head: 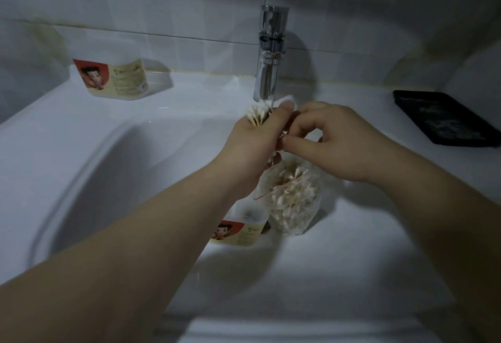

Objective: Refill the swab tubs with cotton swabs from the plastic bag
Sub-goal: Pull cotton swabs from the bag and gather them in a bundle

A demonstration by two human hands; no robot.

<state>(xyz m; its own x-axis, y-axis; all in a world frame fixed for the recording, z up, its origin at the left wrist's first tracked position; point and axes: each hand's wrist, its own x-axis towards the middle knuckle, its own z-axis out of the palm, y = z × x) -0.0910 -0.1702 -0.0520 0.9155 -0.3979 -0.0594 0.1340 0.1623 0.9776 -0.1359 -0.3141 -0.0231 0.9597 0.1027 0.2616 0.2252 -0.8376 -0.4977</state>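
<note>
Two swab tubs in all. One tub (113,78) sits far left on the back ledge of the white sink (81,166), tilted. Its cream label has a red patch with a pictured figure, and the print is too blurred to read. The second tub (238,234) carries the same label and stands on the near rim, partly under the left forearm. The left hand (252,147) is curled round one bundle of cotton swabs (259,113), their white tips fanning out at the top, just in front of the single chrome tap (269,52). One plastic bag (295,201), full of swabs, hangs between the hands beside the second tub. The right hand (333,142) has its fingers curled, thumb and forefinger pinching the bag's top. One flat black tray (442,117) lies far right.
</note>
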